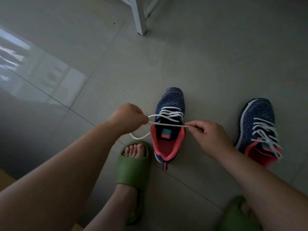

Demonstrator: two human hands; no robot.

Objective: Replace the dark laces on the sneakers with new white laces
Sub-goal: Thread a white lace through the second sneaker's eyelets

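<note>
A navy knit sneaker with a pink lining stands on the tiled floor, toe pointing away, threaded with a white lace. My left hand grips one end of that lace just left of the shoe's opening, and a loop of it trails onto the floor. My right hand pinches the other end at the shoe's right side, so the lace stretches across the tongue. A second matching sneaker sits to the right with its own white lace lying loose over it.
My feet wear green slides, one just left of the near sneaker's heel, the other at the bottom edge. A white furniture leg stands at the back. Grey floor tiles surround the shoes.
</note>
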